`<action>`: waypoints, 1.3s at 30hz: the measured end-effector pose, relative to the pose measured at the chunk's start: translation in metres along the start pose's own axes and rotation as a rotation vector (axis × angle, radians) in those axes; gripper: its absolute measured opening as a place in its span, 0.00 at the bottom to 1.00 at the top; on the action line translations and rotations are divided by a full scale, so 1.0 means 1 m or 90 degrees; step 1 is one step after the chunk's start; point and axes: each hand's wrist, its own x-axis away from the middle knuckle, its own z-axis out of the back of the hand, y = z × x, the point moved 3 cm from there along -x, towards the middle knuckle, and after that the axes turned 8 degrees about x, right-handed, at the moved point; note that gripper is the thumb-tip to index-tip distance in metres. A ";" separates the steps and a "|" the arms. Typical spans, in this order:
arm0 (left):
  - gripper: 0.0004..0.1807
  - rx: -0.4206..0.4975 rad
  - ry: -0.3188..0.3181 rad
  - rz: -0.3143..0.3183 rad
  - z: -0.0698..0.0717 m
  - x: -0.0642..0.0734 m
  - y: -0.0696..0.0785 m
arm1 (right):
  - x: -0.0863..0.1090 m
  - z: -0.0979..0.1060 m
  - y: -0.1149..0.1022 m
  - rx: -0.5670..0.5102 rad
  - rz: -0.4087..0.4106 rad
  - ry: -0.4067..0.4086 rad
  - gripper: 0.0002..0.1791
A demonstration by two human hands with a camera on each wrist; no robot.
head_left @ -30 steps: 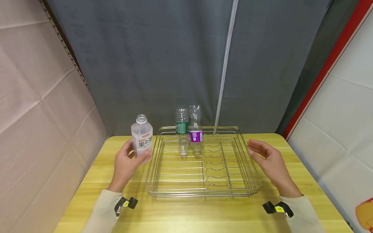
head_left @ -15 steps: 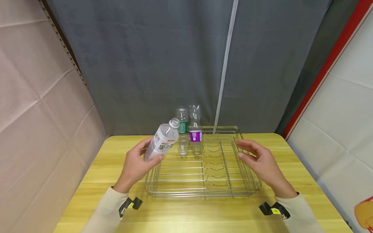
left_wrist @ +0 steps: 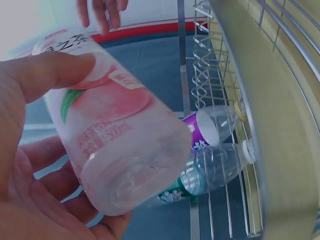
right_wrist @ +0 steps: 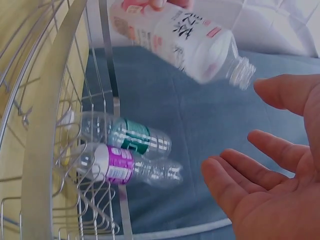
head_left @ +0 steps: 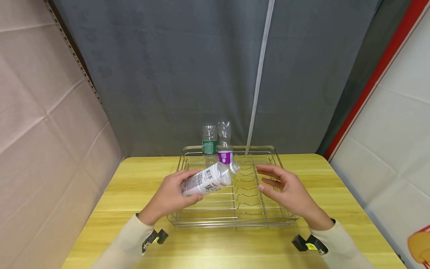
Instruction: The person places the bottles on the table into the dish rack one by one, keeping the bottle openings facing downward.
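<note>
My left hand [head_left: 174, 194] grips a clear plastic bottle [head_left: 209, 180] with a white and pink peach label. Its uncapped mouth tilts to the right, over the wire rack [head_left: 215, 225]. Near that mouth, my right hand [head_left: 285, 190] is spread with nothing in it; the right wrist view shows a gap between thumb and bottle neck [right_wrist: 242, 73]. Two more clear bottles stand upside down at the rack's back: one with a green label [head_left: 209, 147], one with a purple label [head_left: 225, 157]. The held bottle partly covers both in the head view.
The silver rack has wavy wire dividers [head_left: 246, 194] on its right half and a raised rim all round. It stands on a yellow wooden table [head_left: 215, 250]. Behind hangs a grey curtain [head_left: 168, 74], with pale cloth walls at both sides.
My left hand has carried the peach-label bottle rightward from beside the rack to over it, tipping it from upright to nearly lying. My right hand has moved left, over the rack.
</note>
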 end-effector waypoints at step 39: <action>0.39 -0.139 -0.179 -0.097 -0.033 -0.003 0.039 | -0.009 -0.047 -0.025 0.215 0.077 -0.153 0.34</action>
